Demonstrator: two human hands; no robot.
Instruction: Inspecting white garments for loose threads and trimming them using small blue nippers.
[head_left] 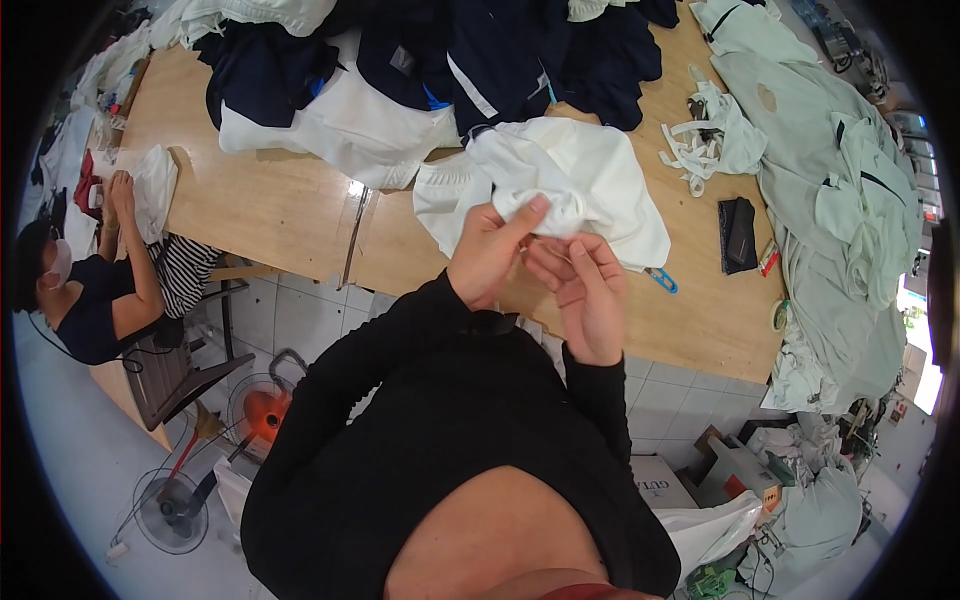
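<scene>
Wide wooden worktable [280,200] carried heaps of dark navy garments [500,50] and pale green fabric pieces [840,190]. Near its front edge lay a crumpled white cloth garment [580,180]. The left hand [487,252] pinched a fold of this garment with the thumb, while the right hand [590,290] was half curled just beside it, fingers loose.

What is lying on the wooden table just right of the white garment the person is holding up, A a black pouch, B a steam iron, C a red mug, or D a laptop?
A: a flat black pouch lies on the bare wood of the table, right of the white garment that the left hand pinches while the right hand works at its edge.
</scene>
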